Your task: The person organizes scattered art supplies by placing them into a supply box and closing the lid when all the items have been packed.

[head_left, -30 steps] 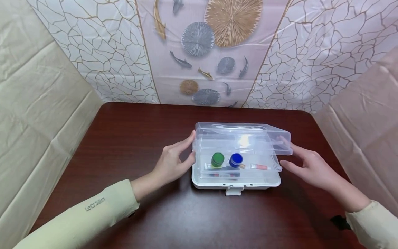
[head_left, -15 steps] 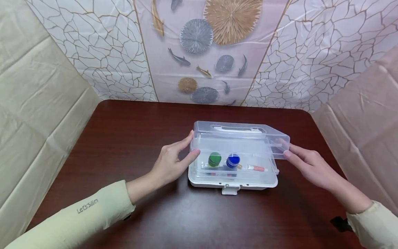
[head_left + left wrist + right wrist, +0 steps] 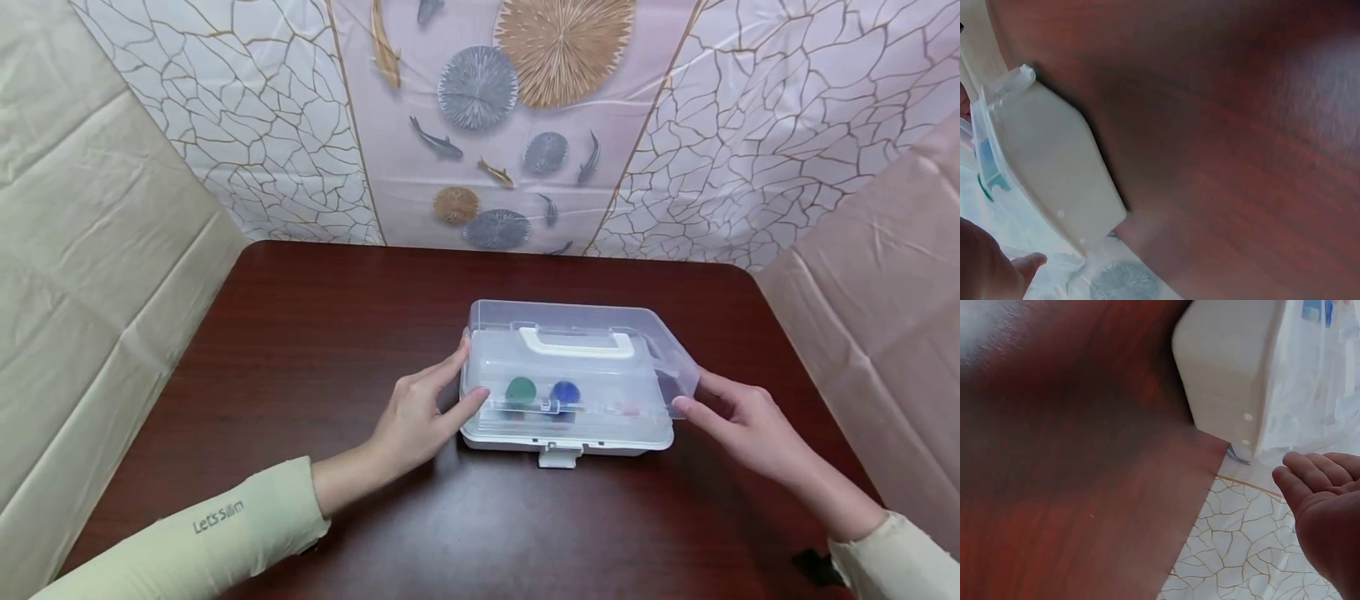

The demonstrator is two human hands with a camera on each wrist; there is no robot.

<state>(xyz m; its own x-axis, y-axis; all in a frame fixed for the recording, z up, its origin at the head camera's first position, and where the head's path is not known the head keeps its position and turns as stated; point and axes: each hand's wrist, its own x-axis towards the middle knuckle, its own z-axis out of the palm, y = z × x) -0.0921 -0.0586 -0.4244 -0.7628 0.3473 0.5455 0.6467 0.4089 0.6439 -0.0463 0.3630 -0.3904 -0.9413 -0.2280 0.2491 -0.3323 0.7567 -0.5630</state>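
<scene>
A white plastic box [image 3: 487, 441] with a clear hinged lid [image 3: 562, 317] stands on the dark table, its white front latch [image 3: 560, 455] hanging down. The lid slopes low over the box, and its front edge crosses in front of the contents. My left hand [image 3: 416, 417] holds the lid's left end, thumb toward the front and fingers at the side. At the right end my right hand [image 3: 750, 425] grips the lid's corner between thumb and fingers. Through the plastic show a green-lidded jar [image 3: 521, 390], a blue-lidded jar [image 3: 565, 392] and a blurred pinkish tube [image 3: 628, 409].
A white carry handle [image 3: 577, 343] sits on the lid. The brown table [image 3: 337, 317] extends on both sides and in front of the box. A patterned cloth [image 3: 285, 125] hangs behind, with beige cloth walls [image 3: 97, 250] at the left and right.
The lid has swung down toward the front, and its front edge now covers the jars and tube. My right hand has closed onto the lid's corner and come down with it; my left thumb has followed.
</scene>
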